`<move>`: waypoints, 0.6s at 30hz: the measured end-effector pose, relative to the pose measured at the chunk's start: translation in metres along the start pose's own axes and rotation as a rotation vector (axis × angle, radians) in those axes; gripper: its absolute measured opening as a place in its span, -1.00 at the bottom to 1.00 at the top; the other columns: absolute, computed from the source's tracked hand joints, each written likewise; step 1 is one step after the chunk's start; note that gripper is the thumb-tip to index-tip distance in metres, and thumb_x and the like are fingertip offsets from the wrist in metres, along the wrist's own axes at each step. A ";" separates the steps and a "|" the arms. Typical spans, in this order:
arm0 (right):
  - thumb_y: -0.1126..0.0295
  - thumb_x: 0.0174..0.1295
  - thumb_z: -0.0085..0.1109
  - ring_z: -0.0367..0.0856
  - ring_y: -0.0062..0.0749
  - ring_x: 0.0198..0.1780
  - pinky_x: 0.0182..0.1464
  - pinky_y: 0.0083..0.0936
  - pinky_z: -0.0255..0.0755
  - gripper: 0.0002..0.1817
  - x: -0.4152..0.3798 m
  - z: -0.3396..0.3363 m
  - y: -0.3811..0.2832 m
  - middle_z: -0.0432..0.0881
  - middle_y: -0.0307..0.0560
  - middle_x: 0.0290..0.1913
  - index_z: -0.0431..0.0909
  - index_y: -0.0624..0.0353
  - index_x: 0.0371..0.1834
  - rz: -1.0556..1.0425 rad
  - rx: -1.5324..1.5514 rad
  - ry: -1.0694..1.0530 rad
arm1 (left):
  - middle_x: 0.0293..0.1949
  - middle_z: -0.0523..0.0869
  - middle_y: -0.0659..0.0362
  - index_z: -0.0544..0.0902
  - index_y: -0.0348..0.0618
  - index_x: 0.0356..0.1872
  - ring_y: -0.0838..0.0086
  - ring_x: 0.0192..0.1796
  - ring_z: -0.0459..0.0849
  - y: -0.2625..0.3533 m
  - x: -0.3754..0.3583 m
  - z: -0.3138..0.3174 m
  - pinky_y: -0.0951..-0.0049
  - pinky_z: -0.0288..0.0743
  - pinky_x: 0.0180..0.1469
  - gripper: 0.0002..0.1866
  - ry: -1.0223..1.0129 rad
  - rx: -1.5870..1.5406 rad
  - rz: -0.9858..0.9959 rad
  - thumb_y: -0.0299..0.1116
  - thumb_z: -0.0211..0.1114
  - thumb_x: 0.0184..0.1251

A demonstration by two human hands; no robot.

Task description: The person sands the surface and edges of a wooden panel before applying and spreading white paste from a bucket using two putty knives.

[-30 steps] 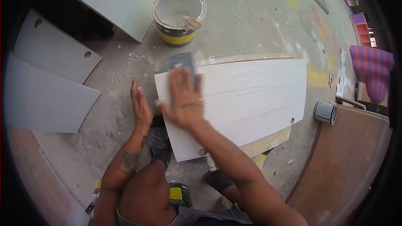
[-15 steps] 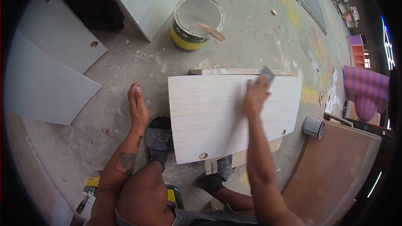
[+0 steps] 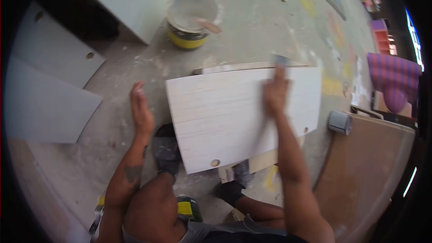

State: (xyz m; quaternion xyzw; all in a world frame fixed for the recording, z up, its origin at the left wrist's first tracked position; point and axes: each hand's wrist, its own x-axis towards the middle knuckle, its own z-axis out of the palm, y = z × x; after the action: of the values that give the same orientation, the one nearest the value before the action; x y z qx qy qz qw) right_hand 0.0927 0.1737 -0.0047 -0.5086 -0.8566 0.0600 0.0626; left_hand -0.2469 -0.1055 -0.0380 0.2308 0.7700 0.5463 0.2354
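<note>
Paint-spattered workshop floor (image 3: 252, 27) surrounds a white board (image 3: 211, 117) as the right hand (image 3: 275, 93), blurred, holds a flat grey scraper (image 3: 281, 60) at its far edge, apparently mid-smoothing; another stroke would call for a level blade. The left hand (image 3: 141, 111) hovers apart, fingers straight, seemingly empty. A yellow-banded bucket (image 3: 186, 41) stands beyond; a dark sandal (image 3: 166, 147) crowds the board's left edge.

there were 2 hands (image 3: 142, 112) (image 3: 275, 93), 1 gray pad (image 3: 281, 60), 1 white brd (image 3: 225, 117) w/ 2 holes (image 3: 215, 163) (image 3: 306, 130), 1 open bkt (image 3: 186, 40)
</note>
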 end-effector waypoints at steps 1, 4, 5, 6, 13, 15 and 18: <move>0.04 0.56 -0.10 -0.21 -0.11 0.76 0.69 0.07 -0.40 -0.19 0.009 -0.016 0.035 -0.07 0.08 0.74 -0.11 0.19 0.73 0.147 -0.010 0.026 | 0.47 0.42 -0.03 0.37 -0.19 0.51 0.19 0.52 0.37 0.009 0.001 -0.001 0.16 0.26 0.49 -0.37 -0.003 -0.022 -0.048 0.09 -0.21 0.75; -0.18 0.59 -0.27 -0.21 0.02 0.75 0.66 0.22 -0.33 -0.13 0.026 -0.044 0.091 -0.13 0.10 0.75 -0.14 0.20 0.73 0.411 -0.052 -0.056 | 0.44 0.48 0.00 0.39 -0.16 0.49 0.24 0.45 0.46 0.040 0.012 0.023 0.18 0.33 0.43 -0.35 -0.095 -0.272 -0.229 0.15 -0.09 0.69; -0.20 0.58 -0.27 -0.21 0.04 0.75 0.65 0.25 -0.32 -0.12 0.031 -0.043 0.090 -0.13 0.11 0.75 -0.14 0.22 0.72 0.457 -0.041 -0.040 | 0.40 0.50 0.00 0.44 -0.19 0.45 0.27 0.42 0.48 0.049 0.014 0.029 0.25 0.35 0.42 -0.37 -0.153 -0.433 -0.327 0.12 -0.01 0.68; -0.21 0.58 -0.27 -0.21 0.06 0.75 0.65 0.28 -0.31 -0.10 0.034 -0.035 0.078 -0.13 0.13 0.75 -0.14 0.24 0.72 0.501 -0.026 -0.033 | 0.37 0.53 -0.01 0.48 -0.22 0.40 0.30 0.40 0.50 0.053 0.015 0.033 0.31 0.38 0.40 -0.40 -0.204 -0.588 -0.429 0.09 0.06 0.67; -0.17 0.36 0.13 -0.28 0.22 0.74 0.65 0.29 -0.49 0.10 -0.093 0.003 -0.156 -0.16 0.21 0.74 -0.19 0.30 0.71 -0.152 0.074 -0.181 | 0.02 0.76 0.10 0.64 -0.34 0.16 0.43 0.06 0.71 0.053 0.015 0.065 0.39 0.57 0.18 -0.52 -0.398 -0.557 -0.554 -0.11 0.43 0.48; -0.21 0.34 0.14 -0.22 0.15 0.74 0.65 0.31 -0.45 0.02 -0.126 -0.013 -0.176 0.01 0.08 0.72 0.00 0.15 0.71 -0.342 0.214 -0.353 | -0.03 0.77 0.09 0.66 -0.36 0.11 0.42 0.01 0.73 0.056 0.016 0.064 0.39 0.60 0.14 -0.53 -0.400 -0.565 -0.545 -0.12 0.44 0.47; -0.21 0.35 0.14 -0.04 -0.01 0.71 0.64 0.34 -0.29 -0.05 -0.113 -0.003 -0.112 0.11 0.02 0.70 0.11 0.04 0.69 -0.474 0.109 -0.354 | -0.02 0.77 0.08 0.66 -0.35 0.10 0.43 0.03 0.73 0.057 0.015 0.064 0.40 0.59 0.15 -0.52 -0.397 -0.531 -0.530 -0.09 0.43 0.47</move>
State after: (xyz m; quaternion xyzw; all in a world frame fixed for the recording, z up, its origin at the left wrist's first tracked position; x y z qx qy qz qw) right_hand 0.0503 0.0214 0.0114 -0.2719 -0.9446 0.1774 -0.0484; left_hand -0.2135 -0.0327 -0.0038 0.0568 0.5748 0.5911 0.5630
